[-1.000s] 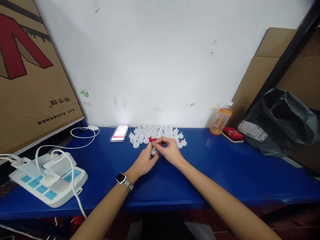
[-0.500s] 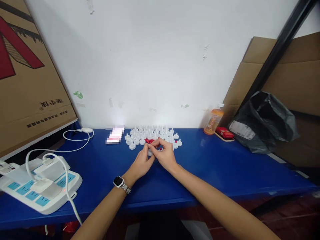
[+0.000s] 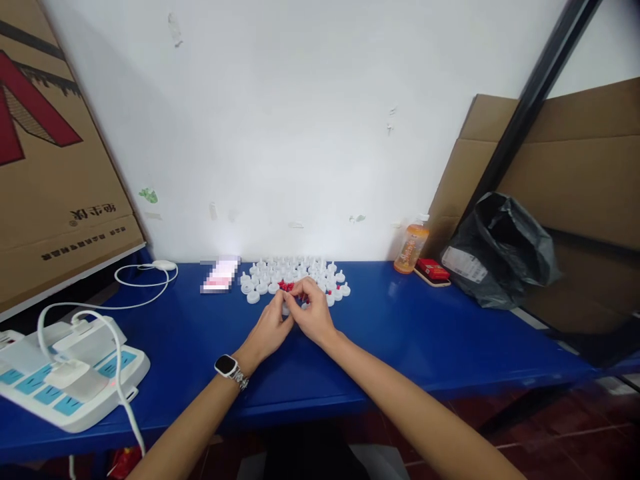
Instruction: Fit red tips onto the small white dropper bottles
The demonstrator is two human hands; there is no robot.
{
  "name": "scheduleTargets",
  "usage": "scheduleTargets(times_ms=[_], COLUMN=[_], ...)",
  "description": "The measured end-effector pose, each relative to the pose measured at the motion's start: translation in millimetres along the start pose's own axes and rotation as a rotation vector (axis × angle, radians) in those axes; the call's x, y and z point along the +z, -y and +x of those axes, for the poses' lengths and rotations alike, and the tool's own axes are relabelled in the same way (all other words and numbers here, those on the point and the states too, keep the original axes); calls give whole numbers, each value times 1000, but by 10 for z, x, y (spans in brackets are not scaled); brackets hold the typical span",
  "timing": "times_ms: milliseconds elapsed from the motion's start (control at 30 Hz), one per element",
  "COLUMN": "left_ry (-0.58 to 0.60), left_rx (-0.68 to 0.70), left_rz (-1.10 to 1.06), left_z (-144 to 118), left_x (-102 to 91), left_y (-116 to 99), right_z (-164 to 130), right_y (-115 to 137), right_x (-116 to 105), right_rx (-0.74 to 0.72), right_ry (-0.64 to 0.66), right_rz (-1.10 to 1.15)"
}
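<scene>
My left hand (image 3: 270, 327) pinches a white spouted cap (image 3: 285, 309), partly covered by the fingers. My right hand (image 3: 314, 310) meets it from the right, its thumb and forefinger closed at the top of that cap; what they hold is hidden. Just behind the fingertips lies a small heap of red tips (image 3: 285, 285). Around and behind the heap stand several white spouted caps (image 3: 263, 273), most with the thin spout upward. A few at the right, beside my right hand, show red on them.
A phone with a blurred screen (image 3: 220, 275) lies left of the caps. At left sit a white power strip (image 3: 85, 413) and cables. Toward the right stand an orange drink bottle (image 3: 413, 247), a red box (image 3: 433, 269) and a dark plastic bag (image 3: 493, 260). Cardboard (image 3: 65, 167) leans at left.
The whole view has shifted slightly, so things sit further left and a little lower. Both hands stay together at the white cap in nearly the same pose.
</scene>
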State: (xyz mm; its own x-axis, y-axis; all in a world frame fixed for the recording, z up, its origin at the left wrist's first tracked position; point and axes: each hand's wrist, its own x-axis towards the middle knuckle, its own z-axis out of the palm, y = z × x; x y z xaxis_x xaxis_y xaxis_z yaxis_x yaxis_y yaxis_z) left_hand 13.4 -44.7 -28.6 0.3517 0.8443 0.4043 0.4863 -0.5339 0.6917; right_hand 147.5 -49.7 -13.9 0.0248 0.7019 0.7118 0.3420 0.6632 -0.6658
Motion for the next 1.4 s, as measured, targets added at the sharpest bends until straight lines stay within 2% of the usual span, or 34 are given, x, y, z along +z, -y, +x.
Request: scheduleTargets(times_ms=[200, 300, 400, 500, 567, 667, 867, 1033, 1167, 1267, 1400], left_ry=[41, 29, -11, 30, 63, 85, 131, 121, 174, 221, 213], left_rx=[65, 41, -11, -14, 16, 43, 36, 54, 185, 254, 176], left_rz=[76, 134, 230, 267, 280, 284, 286, 317, 418, 415, 256], left_z=[-23, -42, -59, -65, -60, -46, -34, -17, 18, 31, 26], left_x=[-18, -31, -56, -74, -75, -71, -72, -75, -67, -47, -18], left_y=[-90, -81, -21, 38, 53, 39, 6, 0, -19, -20, 22], right_z=[-19, -2, 32, 45, 44, 53, 131, 152, 69, -21, -104], right_y=[19, -35, -106, -168, -205, -259, -308, -302, -278, -221, -141], right_x=[-198, -322, -445, -518, -532, -531, -593, -728, -804, -780, -694], right_rx=[79, 103, -14, -160, -207, -186, -59, -56, -36, -25, -61], right_ry=[123, 180, 282, 426, 467, 459, 420, 375, 421, 465, 507], right_rz=[-9, -53, -225, -423, -508, -555, -472, -472, -463, -461, -460])
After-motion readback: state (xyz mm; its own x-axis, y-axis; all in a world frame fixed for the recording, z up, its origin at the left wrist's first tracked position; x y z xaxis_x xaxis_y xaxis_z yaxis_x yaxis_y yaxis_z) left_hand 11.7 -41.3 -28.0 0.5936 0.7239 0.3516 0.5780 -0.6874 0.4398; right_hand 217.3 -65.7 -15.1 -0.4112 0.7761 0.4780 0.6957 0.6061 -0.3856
